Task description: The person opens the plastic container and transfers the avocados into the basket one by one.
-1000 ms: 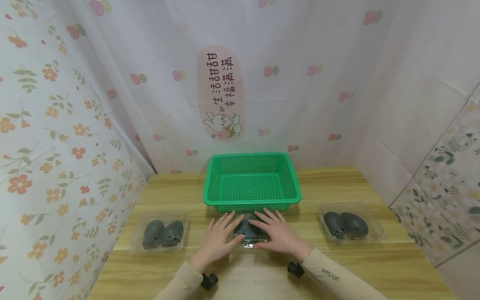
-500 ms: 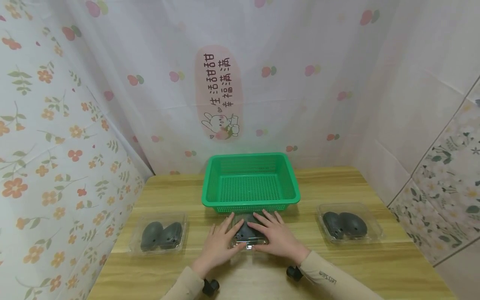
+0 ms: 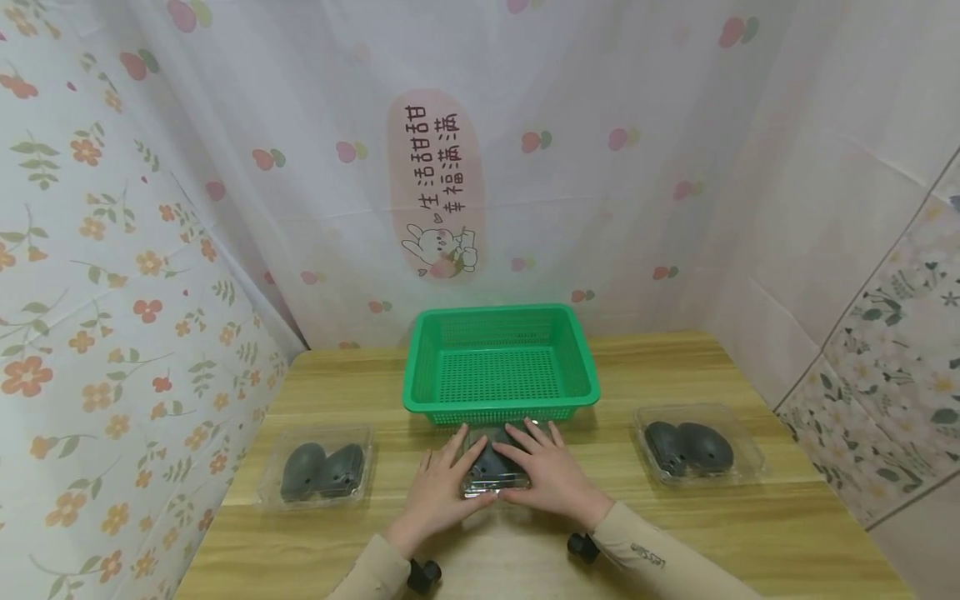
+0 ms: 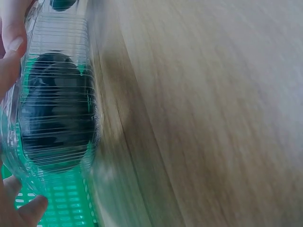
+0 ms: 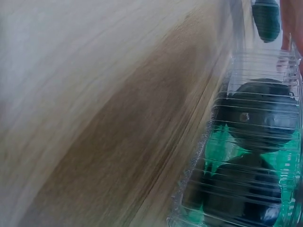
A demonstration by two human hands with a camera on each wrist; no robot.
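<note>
"Tabletop [image 3: 495, 575] first: what stands on it, and how many of each?"

"Three clear boxes and one basket [image 3: 501, 407]. The left box [image 3: 337, 435] and the right box [image 3: 750, 463] sit well apart, with the middle box [image 3: 497, 483] between them."

"Where is the basket, then?"

"Just beyond the middle box, on the side away from the person. It's green, with one slotted floor. I can't tell whether the two touch."

"How many dark lumps [image 5: 262, 113] are in the boxes?"

"Two in the left box and two in the right box. The right wrist view shows two through the middle box as well, so six."

"And hands?"

"Two, both on the middle box: the left hand [image 3: 435, 490] over its left part, the right hand [image 3: 553, 477] over its right."

"How are the fingers [image 3: 452, 447]?"

"Spread wide and fairly straight on both, resting on the box. The two thumbs [image 3: 476, 502] lie along its near edge, tips close together."

"Anything on the arms?"

"Two beige sleeves [image 3: 667, 560], the right one with dark lettering [image 3: 647, 555], and two black fittings [image 3: 425, 577], one near each wrist."

"And behind?"

"White cloth [image 3: 585, 83] with small fruit prints and one pink patch [image 3: 397, 179], which bears one rabbit [image 3: 433, 246] and two lines of writing [image 3: 450, 162]."
</note>
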